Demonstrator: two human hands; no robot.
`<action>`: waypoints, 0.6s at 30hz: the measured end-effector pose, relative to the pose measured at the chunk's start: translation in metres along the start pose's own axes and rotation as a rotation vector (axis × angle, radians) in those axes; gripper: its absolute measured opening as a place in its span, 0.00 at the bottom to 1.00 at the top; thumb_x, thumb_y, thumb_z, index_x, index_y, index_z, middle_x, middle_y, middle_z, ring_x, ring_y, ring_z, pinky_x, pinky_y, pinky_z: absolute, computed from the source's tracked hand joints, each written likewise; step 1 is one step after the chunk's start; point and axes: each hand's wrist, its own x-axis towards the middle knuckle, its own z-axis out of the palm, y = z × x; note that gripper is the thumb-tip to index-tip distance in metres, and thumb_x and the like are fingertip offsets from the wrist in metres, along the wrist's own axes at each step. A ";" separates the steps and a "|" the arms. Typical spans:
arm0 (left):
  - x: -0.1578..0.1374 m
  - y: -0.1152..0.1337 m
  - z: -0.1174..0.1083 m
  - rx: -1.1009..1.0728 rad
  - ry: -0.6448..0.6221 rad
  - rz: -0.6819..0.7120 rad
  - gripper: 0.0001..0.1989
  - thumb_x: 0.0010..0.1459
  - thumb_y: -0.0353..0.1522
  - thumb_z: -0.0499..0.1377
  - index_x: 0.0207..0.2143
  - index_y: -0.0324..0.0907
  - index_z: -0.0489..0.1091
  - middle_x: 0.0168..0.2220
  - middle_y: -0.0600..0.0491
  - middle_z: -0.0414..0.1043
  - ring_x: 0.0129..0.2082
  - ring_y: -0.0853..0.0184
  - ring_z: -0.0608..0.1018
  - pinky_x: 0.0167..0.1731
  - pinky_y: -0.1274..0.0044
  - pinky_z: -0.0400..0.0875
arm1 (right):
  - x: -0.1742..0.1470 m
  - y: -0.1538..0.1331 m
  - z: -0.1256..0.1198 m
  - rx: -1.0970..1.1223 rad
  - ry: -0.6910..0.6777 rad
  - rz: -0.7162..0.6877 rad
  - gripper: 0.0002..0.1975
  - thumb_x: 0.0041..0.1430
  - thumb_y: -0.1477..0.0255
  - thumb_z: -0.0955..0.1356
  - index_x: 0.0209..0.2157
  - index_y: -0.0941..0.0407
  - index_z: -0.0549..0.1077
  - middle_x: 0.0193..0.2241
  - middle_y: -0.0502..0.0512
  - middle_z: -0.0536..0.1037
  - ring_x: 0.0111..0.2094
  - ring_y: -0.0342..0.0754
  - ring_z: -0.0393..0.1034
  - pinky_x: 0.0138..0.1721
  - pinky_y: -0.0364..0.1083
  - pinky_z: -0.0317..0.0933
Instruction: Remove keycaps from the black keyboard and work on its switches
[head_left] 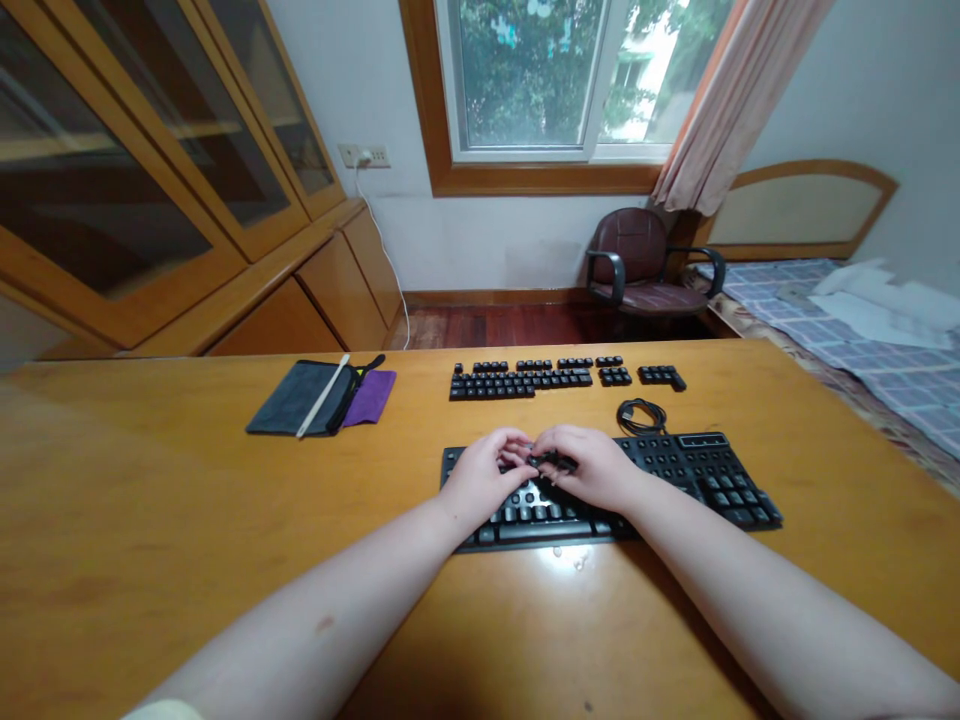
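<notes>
A black keyboard lies on the wooden table in front of me. Keycaps sit along its front rows and number pad, while bare key posts show across much of its upper part. Above its middle-left, my left hand and my right hand meet with bent fingers. Small black keycaps show under the curled right fingers. The left fingertips pinch at a dark piece between the hands, which looks like a keycap; fingers partly cover it. Loose keycaps stand in rows behind the keyboard.
A coiled black cable lies behind the keyboard. On the left rest a grey pouch, a pale flat stick and a purple cloth. Beyond the table's far edge stand a chair and a bed.
</notes>
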 end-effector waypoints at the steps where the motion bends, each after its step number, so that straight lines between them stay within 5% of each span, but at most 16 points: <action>1: 0.000 0.000 0.000 -0.003 0.007 -0.003 0.16 0.46 0.28 0.63 0.40 0.39 0.67 0.34 0.52 0.72 0.31 0.70 0.75 0.36 0.74 0.73 | 0.001 -0.003 -0.001 -0.025 -0.010 0.023 0.10 0.53 0.76 0.66 0.39 0.53 0.71 0.37 0.53 0.77 0.39 0.47 0.71 0.40 0.46 0.64; 10: -0.001 0.006 0.000 -0.032 0.069 0.000 0.19 0.48 0.27 0.62 0.44 0.39 0.65 0.37 0.52 0.72 0.30 0.73 0.75 0.37 0.76 0.72 | 0.028 -0.008 -0.026 -0.148 -0.135 0.021 0.08 0.53 0.72 0.68 0.37 0.53 0.72 0.35 0.53 0.76 0.36 0.47 0.71 0.37 0.44 0.62; 15: -0.001 0.006 -0.001 -0.030 0.113 -0.020 0.20 0.49 0.28 0.61 0.46 0.39 0.64 0.37 0.51 0.71 0.29 0.74 0.73 0.38 0.75 0.70 | 0.063 0.028 -0.058 -0.281 0.170 0.233 0.07 0.47 0.73 0.71 0.32 0.55 0.74 0.35 0.53 0.75 0.38 0.48 0.69 0.40 0.45 0.61; 18: -0.001 0.006 -0.002 -0.012 0.107 -0.028 0.19 0.50 0.29 0.61 0.46 0.40 0.64 0.36 0.51 0.71 0.30 0.73 0.74 0.38 0.75 0.70 | 0.073 0.049 -0.055 -0.336 0.177 0.429 0.09 0.45 0.72 0.71 0.32 0.54 0.75 0.34 0.54 0.76 0.37 0.50 0.69 0.37 0.45 0.60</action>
